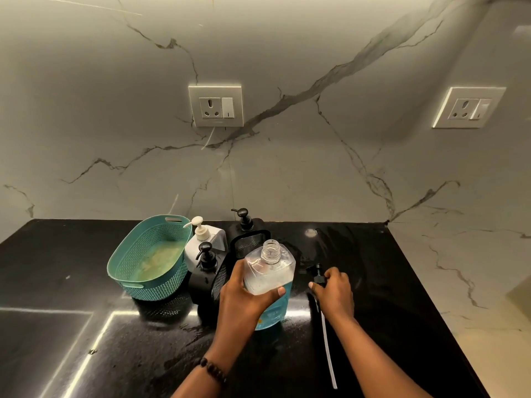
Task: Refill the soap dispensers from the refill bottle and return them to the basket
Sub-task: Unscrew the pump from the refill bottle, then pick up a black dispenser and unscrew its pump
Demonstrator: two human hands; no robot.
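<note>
My left hand [244,294] grips a clear bottle [270,271] with its neck uncapped and blue liquid low inside; it stands on the black counter. My right hand [334,291] holds a black pump head [319,275] whose long clear tube [327,349] lies along the counter toward me. A teal perforated basket [138,271] sits to the left, with no bottles in it. Beside it stand a white pump dispenser [204,242] and two black pump dispensers, one near [205,271] and one far [245,225].
A black mesh holder [250,241] stands behind the clear bottle. The black counter [388,282] is wet and glossy, ending at a pale marble surface on the right. Two wall sockets [215,106] sit in the marble backsplash. A beaded bracelet [212,369] circles my left wrist.
</note>
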